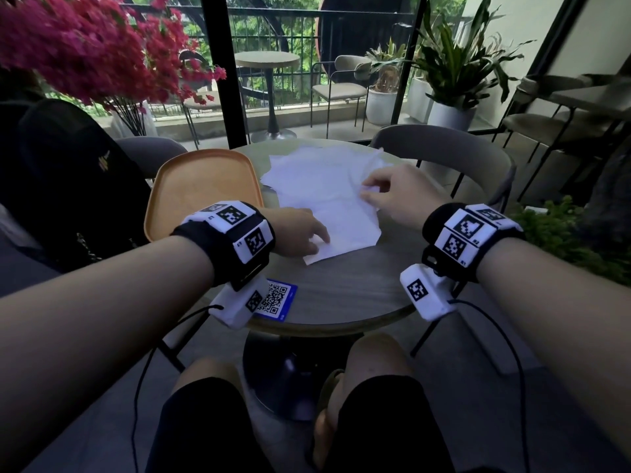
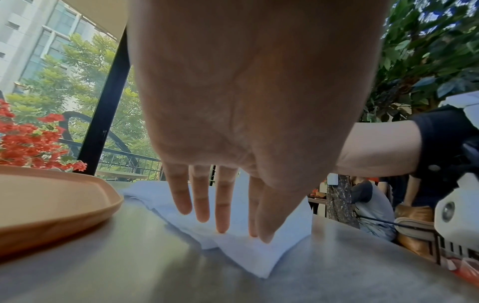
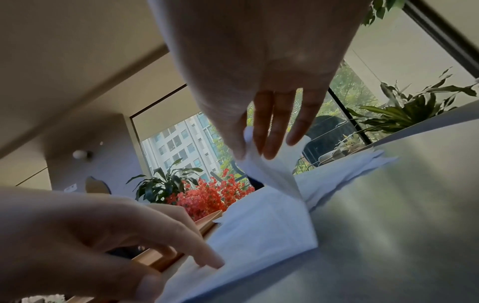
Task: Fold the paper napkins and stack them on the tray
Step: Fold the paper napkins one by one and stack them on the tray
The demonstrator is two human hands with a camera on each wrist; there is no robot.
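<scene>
Several white paper napkins [image 1: 321, 186] lie unfolded in a loose overlapping pile on the round table. The nearest napkin [image 1: 345, 230] [image 2: 249, 252] [image 3: 264, 223] lies on top. My left hand [image 1: 304, 233] [image 2: 223, 213] [image 3: 145, 242] presses its near left corner flat with straight fingers. My right hand [image 1: 375, 192] [image 3: 254, 147] pinches that napkin's far right edge between thumb and fingers and lifts it off the pile. An orange tray [image 1: 201, 189] [image 2: 51, 205] stands to the left of the napkins with nothing on it.
The grey round table [image 1: 341, 288] has a blue QR-code card [image 1: 276, 298] near its front left edge. A dark bag [image 1: 68, 186] sits on the chair at left, a grey chair [image 1: 444, 145] behind the table. Pink flowers [image 1: 85, 46] hang at far left.
</scene>
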